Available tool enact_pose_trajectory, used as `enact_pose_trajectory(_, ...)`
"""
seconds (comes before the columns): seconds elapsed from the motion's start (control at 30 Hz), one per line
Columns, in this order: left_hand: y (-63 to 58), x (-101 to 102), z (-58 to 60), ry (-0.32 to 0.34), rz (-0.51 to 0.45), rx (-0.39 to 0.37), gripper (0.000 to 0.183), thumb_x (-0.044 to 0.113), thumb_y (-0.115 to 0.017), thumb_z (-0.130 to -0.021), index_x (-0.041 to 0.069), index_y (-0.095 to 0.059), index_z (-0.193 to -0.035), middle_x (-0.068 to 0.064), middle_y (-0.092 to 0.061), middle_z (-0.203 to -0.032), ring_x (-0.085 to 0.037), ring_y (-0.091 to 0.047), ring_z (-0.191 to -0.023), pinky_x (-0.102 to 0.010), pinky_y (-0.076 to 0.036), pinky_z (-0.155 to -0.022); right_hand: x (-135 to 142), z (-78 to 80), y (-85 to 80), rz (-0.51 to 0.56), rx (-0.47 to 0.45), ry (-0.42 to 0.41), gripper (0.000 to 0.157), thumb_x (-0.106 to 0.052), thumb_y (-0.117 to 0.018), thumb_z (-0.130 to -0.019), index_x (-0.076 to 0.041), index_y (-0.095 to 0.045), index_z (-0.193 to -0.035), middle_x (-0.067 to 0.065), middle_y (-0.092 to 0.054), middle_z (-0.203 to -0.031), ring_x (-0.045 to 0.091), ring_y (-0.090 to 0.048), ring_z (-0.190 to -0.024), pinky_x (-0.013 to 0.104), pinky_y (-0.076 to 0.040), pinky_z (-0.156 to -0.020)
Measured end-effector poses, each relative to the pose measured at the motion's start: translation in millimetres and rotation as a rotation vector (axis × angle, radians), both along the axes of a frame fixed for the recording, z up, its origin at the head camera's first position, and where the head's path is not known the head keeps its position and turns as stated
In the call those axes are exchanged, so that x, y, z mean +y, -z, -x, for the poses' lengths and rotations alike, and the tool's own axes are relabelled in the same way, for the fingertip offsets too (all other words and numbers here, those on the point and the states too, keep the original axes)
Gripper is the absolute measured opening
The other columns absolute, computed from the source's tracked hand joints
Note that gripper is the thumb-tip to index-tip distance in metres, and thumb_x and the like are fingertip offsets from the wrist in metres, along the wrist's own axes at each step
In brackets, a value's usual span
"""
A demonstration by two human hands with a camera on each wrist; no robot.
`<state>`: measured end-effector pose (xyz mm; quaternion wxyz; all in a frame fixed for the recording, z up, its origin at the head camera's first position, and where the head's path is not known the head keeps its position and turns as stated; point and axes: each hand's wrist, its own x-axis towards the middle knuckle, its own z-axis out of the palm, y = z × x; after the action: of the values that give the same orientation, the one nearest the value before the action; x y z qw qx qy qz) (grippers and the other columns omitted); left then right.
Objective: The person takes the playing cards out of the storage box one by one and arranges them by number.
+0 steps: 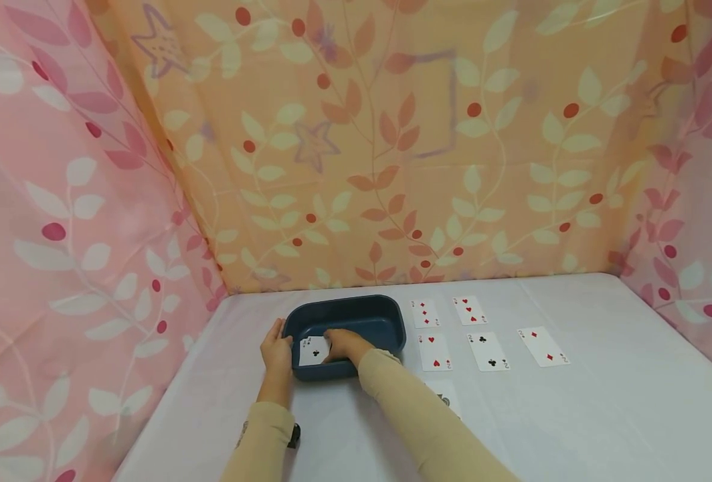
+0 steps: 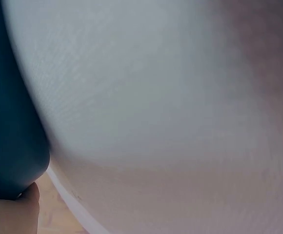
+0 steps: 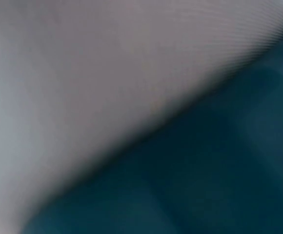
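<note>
A dark blue tray (image 1: 386, 308) with rounded corners stands on the white table. My left hand (image 1: 276, 351) holds its left wall, the thumb near the rim; in the left wrist view a finger (image 2: 12, 214) lies against the blue wall. Inside the tray, at its left end, is a small stack of playing cards (image 1: 312, 353) with a club card face up on top. My right hand (image 1: 345, 346) reaches over the front rim and pinches the stack's right edge. Its fingertips are partly hidden. The right wrist view is blurred and shows mostly the tray's wall (image 3: 205, 170).
Right of the tray lie face-up cards: a three of diamonds (image 1: 425, 313), a three of hearts (image 1: 470, 310), a two of hearts (image 1: 435, 353), a two of clubs (image 1: 489, 352) and a two of diamonds (image 1: 543, 347). My right sleeve partly covers another card (image 1: 449, 395). Patterned cloth walls (image 1: 356, 201) surround the table.
</note>
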<state>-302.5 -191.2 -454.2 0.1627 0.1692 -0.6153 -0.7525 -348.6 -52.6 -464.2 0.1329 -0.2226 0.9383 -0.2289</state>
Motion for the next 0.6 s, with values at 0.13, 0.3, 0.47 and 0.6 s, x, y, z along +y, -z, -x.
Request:
enact_pose_trajectory(0.13, 0.5, -0.7, 0.5, 0.004, 0.016, -0.012, 0.057, -0.017, -0.035, -0.093, -0.007, -0.027, -0.149, -0.020, -0.030, -0.153, -0.027, -0.026, -0.143, -0.036, -0.022, -0.116, 0.4, -2.4, -1.8, 0.031, -0.035, 0.050, 0.054, -0.019, -0.084, -0.076, -0.006, -0.054, -0.118, 0.015, -0.063, -0.118, 0.026, -0.060, -0.106, 0.037, -0.047, -0.095)
enact_pose_trajectory(0.3, 0.8, -0.4, 1.6, 0.003, 0.015, -0.017, 0.057, -0.017, -0.035, -0.093, -0.006, -0.028, -0.149, -0.019, -0.031, -0.153, -0.026, -0.026, -0.143, -0.035, -0.022, -0.116, 1.3, -4.9, -3.2, 0.052, -0.033, 0.077, 0.051, -0.019, -0.085, -0.074, -0.008, -0.048, -0.107, 0.015, -0.064, -0.106, 0.028, -0.061, -0.098, 0.038, -0.049, -0.089)
enact_pose_trajectory(0.47, 1.7, -0.3, 0.7, -0.002, 0.006, -0.007, 0.057, -0.017, -0.035, -0.093, -0.007, -0.028, -0.149, -0.020, -0.030, -0.153, -0.027, -0.026, -0.143, -0.035, -0.021, -0.116, 2.4, -8.0, -8.2, 0.040, -0.047, 0.082, 0.056, -0.020, -0.085, -0.075, -0.002, -0.052, -0.116, 0.018, -0.062, -0.113, 0.031, -0.059, -0.108, 0.039, -0.048, -0.094)
enact_pose_trajectory(0.6, 1.2, 0.0, 0.3, -0.008, 0.000, -0.009, 0.057, -0.017, -0.035, -0.093, -0.007, -0.028, -0.149, -0.020, -0.030, -0.153, -0.027, -0.026, -0.143, -0.035, -0.021, -0.116, 3.8, -9.0, -9.4, 0.021, -0.051, 0.072, 0.053, -0.020, -0.083, -0.077, -0.003, -0.054, -0.117, 0.016, -0.061, -0.116, 0.029, -0.058, -0.111, 0.038, -0.046, -0.096)
